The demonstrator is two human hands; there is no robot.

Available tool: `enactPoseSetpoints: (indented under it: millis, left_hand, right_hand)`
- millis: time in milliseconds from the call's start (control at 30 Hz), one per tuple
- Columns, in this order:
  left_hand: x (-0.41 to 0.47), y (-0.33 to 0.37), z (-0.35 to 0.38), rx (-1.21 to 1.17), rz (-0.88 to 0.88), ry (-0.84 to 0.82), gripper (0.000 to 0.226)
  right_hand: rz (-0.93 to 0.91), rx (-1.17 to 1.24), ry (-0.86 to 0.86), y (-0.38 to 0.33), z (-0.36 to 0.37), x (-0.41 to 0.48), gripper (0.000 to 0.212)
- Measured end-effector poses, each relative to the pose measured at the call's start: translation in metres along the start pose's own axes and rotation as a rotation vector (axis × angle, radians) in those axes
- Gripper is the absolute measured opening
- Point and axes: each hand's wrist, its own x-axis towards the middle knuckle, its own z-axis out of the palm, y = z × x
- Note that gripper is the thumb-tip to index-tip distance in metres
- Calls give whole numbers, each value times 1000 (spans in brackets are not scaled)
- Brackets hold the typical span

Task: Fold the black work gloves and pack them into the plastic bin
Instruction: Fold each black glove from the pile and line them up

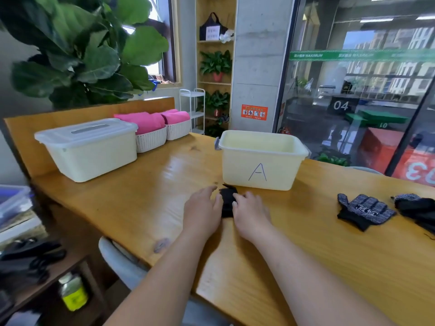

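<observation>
Head view: a folded black glove (227,203) lies bunched on the wooden counter (146,191), pressed between the two hands. The left hand (203,214) rests against its left side with fingers (207,189) spread and flat, not curled around anything. The right hand (251,214) meets the glove's right side, its fingers (239,198) bent onto the fabric; whether they pinch it or only press it I cannot tell. Just beyond the fingertips, close behind the glove, stands the open plastic bin (262,161), pale yellow, with a letter A drawn on its near wall. Its inside cannot be seen from this angle. Well to the right of the right hand's fingers, a dotted black glove (363,211) lies flat, palm up, and beside it at the frame edge a dark glove pile (417,211) lies loosely. Far off to the left of the left hand's fingers, a lidded white bin (87,149) sits at the back of the counter, with two white baskets (162,135) of pink cloth just beside it.
</observation>
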Motion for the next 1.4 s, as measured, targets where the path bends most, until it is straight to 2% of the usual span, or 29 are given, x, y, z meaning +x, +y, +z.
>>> enactPoseSetpoints:
  millis: [267, 467, 600, 800, 967, 1100, 1400]
  left_hand:
    - [3, -7, 2, -44, -51, 105, 39]
    - [4, -9, -1, -127, -107, 115, 40]
    - [2, -7, -2, -82, -84, 104, 40]
    - [-4, 0, -1, 70, 97, 100, 35]
    - [-18, 20, 11, 75, 223, 72, 42]
    - [-33, 63, 31, 43, 268, -2, 45]
    - [-68, 181, 104, 43, 514, -234, 49]
  right_hand:
    - [-32, 33, -76, -20, 0, 25, 43]
    - [-51, 112, -94, -15, -8, 21, 56]
    - [-72, 157, -70, 5, -17, 1, 57]
    - [-76, 130, -57, 55, -38, -39, 62]
    - [17, 125, -54, 113, -61, -75, 63]
    - [122, 108, -23, 159, -74, -97, 62]
    - [302, 84, 22, 245, -101, -154, 62]
